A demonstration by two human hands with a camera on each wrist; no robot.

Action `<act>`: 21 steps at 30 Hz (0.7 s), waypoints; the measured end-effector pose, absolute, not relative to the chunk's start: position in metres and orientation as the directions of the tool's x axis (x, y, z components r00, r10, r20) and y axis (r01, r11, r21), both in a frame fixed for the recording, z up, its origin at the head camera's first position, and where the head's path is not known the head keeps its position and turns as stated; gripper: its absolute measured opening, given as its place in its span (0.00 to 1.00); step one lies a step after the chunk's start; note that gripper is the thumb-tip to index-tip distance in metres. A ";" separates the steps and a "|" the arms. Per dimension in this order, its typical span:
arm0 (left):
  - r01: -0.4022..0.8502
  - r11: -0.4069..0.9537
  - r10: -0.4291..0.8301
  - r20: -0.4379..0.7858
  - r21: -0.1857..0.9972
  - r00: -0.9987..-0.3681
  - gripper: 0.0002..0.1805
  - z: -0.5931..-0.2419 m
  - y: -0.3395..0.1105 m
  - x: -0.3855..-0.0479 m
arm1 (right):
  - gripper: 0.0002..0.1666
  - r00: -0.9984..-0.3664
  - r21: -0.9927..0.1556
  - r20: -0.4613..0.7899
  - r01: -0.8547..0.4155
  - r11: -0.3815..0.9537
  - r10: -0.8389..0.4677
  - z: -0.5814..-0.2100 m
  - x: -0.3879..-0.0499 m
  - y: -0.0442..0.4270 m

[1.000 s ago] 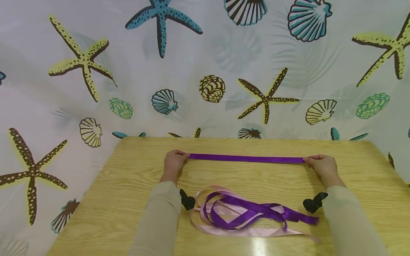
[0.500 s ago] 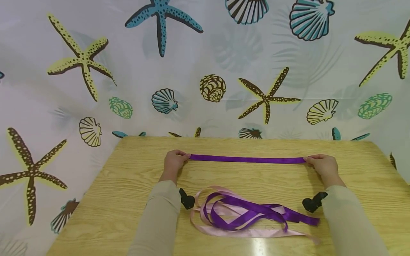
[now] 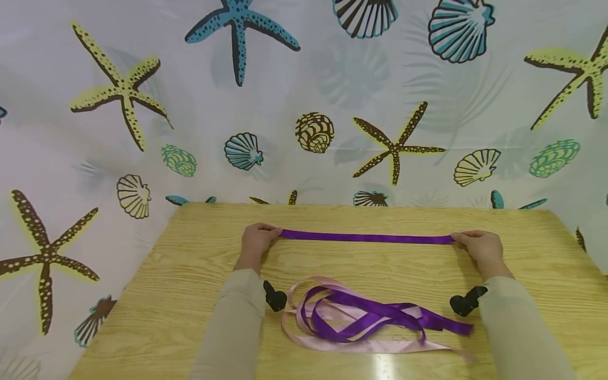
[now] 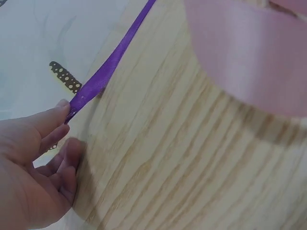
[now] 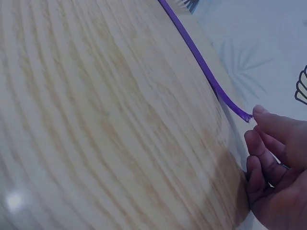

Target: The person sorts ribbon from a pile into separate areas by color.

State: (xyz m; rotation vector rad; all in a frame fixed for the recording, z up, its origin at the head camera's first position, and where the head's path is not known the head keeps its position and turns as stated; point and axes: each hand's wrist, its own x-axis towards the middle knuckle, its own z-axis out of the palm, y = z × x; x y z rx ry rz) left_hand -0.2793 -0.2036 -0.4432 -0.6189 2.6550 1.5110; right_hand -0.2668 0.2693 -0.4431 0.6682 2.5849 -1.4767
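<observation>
In the head view a purple ribbon (image 3: 366,237) stretches nearly straight from side to side above the far part of the wooden table (image 3: 190,327). My left hand (image 3: 256,244) pinches its left end between thumb and finger; the left wrist view shows the ribbon (image 4: 98,79) twisting slightly from the thumb tip. At the other end, my right hand (image 3: 482,250) holds the very tip, and the frayed edge peeks out beside the thumb in the right wrist view. Nearer the body lies a loose, looped pile of purple ribbon (image 3: 385,311) and pink ribbon (image 3: 328,345).
Both wrists carry a small black device (image 3: 275,297) beside the beige sleeve (image 3: 237,327). Behind the table hangs a white curtain (image 3: 285,95) printed with starfish and shells. The table's far edge runs just beyond the hands.
Both hands stay in place with only a slight outward shift. The stretched ribbon sits a touch lower in the head view. The pile of ribbons lies as before.
</observation>
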 end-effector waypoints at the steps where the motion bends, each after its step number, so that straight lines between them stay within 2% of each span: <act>1: -0.345 0.425 -0.314 -0.222 0.837 -0.923 0.19 -0.443 -0.206 -0.279 | 0.33 -0.900 -0.810 -0.297 0.415 0.415 0.320 -0.443 -0.265 0.271; 7: -0.376 0.298 -0.195 -0.330 0.877 -0.924 0.30 -0.440 -0.224 -0.278 | 0.40 -0.909 -0.875 -0.320 0.392 0.285 0.266 -0.440 -0.256 0.290; 11: -0.357 0.297 -0.170 -0.319 0.886 -0.932 0.32 -0.431 -0.231 -0.276 | 0.43 -0.927 -0.879 -0.281 0.353 0.320 0.250 -0.434 -0.251 0.300; 13: -0.319 0.339 -0.168 -0.276 0.885 -0.946 0.32 -0.426 -0.230 -0.274 | 0.40 -0.938 -0.884 -0.253 0.323 0.339 0.235 -0.438 -0.255 0.308; 16: -0.228 0.438 -0.117 -0.196 0.869 -0.974 0.29 -0.416 -0.221 -0.269 | 0.40 -0.964 -0.885 -0.187 0.248 0.395 0.188 -0.463 -0.273 0.327; 19: -0.105 0.535 0.023 -0.138 0.839 -0.990 0.22 -0.410 -0.205 -0.260 | 0.39 -0.987 -0.874 -0.123 0.158 0.460 0.107 -0.482 -0.287 0.337; 21: -0.009 0.583 0.141 -0.112 0.812 -0.984 0.17 -0.409 -0.194 -0.249 | 0.40 -0.991 -0.865 -0.118 0.133 0.484 0.063 -0.472 -0.281 0.326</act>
